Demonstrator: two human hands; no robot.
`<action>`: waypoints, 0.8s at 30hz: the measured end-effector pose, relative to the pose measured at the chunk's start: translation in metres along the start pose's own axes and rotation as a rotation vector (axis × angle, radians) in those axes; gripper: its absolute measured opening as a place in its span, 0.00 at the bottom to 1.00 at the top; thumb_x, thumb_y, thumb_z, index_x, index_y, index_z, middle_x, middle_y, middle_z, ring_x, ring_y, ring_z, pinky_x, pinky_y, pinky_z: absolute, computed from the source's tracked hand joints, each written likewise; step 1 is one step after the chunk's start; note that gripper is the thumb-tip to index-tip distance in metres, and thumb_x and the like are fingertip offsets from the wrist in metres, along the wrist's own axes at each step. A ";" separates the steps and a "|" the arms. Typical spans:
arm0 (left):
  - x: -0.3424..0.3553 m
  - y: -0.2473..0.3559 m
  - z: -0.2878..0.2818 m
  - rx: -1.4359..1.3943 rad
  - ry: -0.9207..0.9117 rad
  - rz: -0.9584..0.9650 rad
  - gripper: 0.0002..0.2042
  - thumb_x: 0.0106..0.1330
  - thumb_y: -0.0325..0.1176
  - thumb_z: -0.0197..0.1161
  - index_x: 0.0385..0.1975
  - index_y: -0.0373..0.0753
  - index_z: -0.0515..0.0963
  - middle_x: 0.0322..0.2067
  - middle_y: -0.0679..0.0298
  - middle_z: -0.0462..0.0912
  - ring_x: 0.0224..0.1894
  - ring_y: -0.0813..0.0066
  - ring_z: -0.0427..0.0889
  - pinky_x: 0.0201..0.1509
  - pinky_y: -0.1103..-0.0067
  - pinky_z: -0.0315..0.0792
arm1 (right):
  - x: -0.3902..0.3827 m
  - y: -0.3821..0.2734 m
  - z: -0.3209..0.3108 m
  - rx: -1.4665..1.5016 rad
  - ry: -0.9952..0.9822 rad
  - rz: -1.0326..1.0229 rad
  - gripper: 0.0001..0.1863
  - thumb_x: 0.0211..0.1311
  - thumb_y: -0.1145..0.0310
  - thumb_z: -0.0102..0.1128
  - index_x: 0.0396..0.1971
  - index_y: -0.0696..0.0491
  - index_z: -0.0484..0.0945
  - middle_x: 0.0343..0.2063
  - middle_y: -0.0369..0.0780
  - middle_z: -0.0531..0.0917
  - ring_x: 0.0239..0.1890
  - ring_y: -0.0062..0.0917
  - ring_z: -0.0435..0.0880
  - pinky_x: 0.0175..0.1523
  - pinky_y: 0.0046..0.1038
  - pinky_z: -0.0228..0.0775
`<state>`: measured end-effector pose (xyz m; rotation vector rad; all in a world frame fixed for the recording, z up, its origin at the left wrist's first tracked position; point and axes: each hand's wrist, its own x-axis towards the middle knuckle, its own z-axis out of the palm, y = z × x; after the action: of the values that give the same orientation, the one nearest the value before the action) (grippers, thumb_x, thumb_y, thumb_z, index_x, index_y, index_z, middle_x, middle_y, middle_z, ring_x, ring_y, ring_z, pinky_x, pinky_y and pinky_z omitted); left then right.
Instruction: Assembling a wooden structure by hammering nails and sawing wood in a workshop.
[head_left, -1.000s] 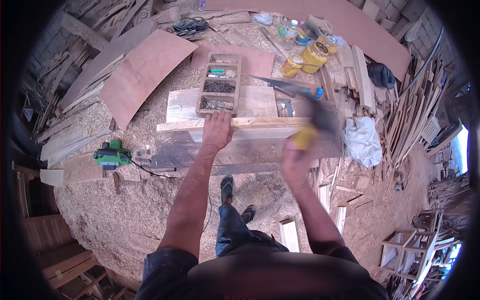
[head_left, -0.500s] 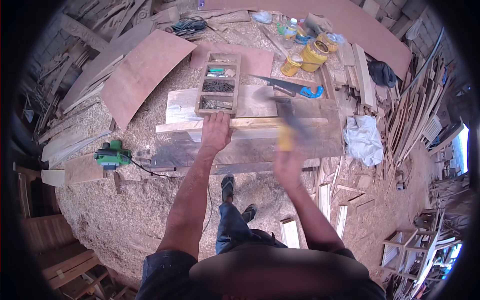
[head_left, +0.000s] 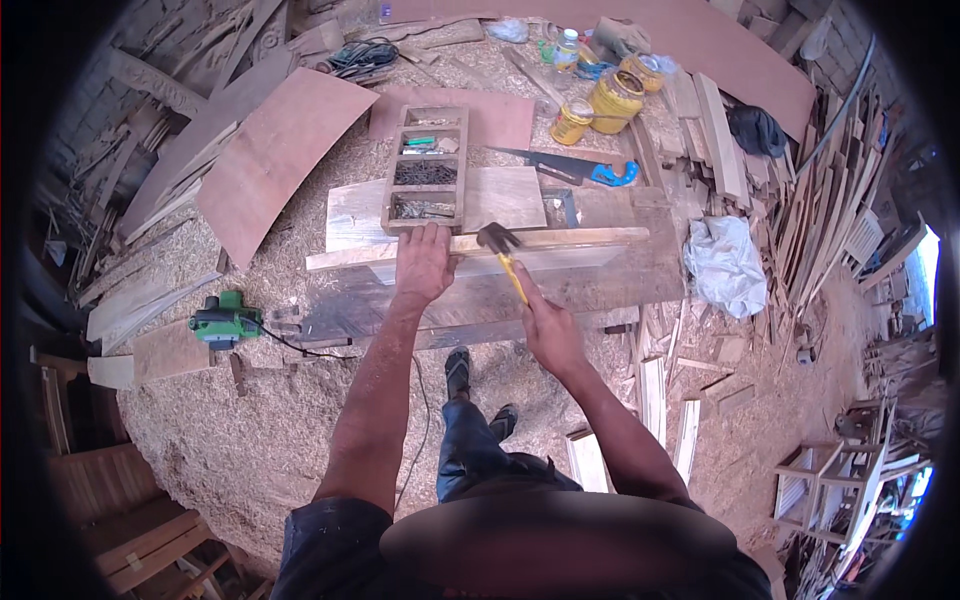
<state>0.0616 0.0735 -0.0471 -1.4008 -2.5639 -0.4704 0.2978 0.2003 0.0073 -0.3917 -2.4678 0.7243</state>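
Observation:
A long pale wooden strip lies crosswise on the workbench. My left hand is closed over the strip, left of its middle, beside the near end of a wooden tray. That tray has compartments with dark nails and small items. In my right hand is a hammer with a yellow handle. Its dark head is at the strip, just right of my left hand; contact is hard to tell. Whatever my left fingertips touch beyond the strip is hidden.
A blue-handled handsaw lies beyond the strip. Yellow jars stand farther back. To the left sits a green power tool with a cord. A white plastic sack and stacked boards are on the right. Wood shavings cover the floor.
The hammer, blurred and farther right before, has moved left and its head now is at the strip near my left hand. My left hand keeps its place on the strip.

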 end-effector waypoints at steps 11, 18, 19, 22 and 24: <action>0.001 -0.003 -0.009 0.038 0.006 -0.004 0.21 0.59 0.44 0.69 0.45 0.39 0.75 0.44 0.57 0.76 0.50 0.56 0.74 0.54 0.60 0.65 | 0.050 -0.025 -0.106 0.548 0.681 -0.252 0.32 0.80 0.64 0.46 0.78 0.48 0.51 0.27 0.40 0.83 0.17 0.20 0.70 0.24 0.23 0.66; -0.004 -0.018 -0.001 0.097 0.162 0.089 0.21 0.55 0.42 0.71 0.44 0.39 0.73 0.42 0.57 0.75 0.49 0.56 0.74 0.53 0.61 0.65 | -0.025 0.046 -0.031 -0.024 -0.044 0.404 0.35 0.72 0.70 0.53 0.76 0.35 0.57 0.34 0.57 0.84 0.29 0.53 0.84 0.33 0.47 0.75; -0.009 -0.011 -0.008 0.031 -0.011 -0.011 0.23 0.55 0.41 0.71 0.47 0.39 0.74 0.45 0.56 0.75 0.50 0.55 0.74 0.56 0.61 0.64 | -0.028 0.041 -0.030 0.013 -0.026 0.454 0.35 0.71 0.70 0.54 0.76 0.35 0.58 0.33 0.57 0.84 0.30 0.55 0.83 0.33 0.49 0.74; -0.001 -0.007 -0.001 0.031 -0.062 -0.047 0.24 0.55 0.40 0.71 0.50 0.39 0.74 0.47 0.55 0.74 0.51 0.55 0.74 0.57 0.61 0.63 | -0.022 0.040 -0.034 -0.087 -0.026 0.457 0.36 0.71 0.70 0.55 0.76 0.35 0.57 0.30 0.56 0.84 0.29 0.54 0.84 0.33 0.50 0.73; 0.006 -0.004 -0.009 -0.047 -0.139 -0.070 0.27 0.55 0.40 0.72 0.53 0.38 0.73 0.50 0.54 0.74 0.54 0.54 0.75 0.58 0.60 0.65 | -0.027 0.049 -0.030 -0.101 -0.032 0.474 0.36 0.71 0.70 0.55 0.77 0.34 0.56 0.29 0.55 0.84 0.28 0.53 0.84 0.32 0.50 0.72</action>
<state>0.0552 0.0736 -0.0377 -1.4100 -2.7362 -0.4630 0.3433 0.2418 -0.0106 -1.0327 -2.4693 0.7928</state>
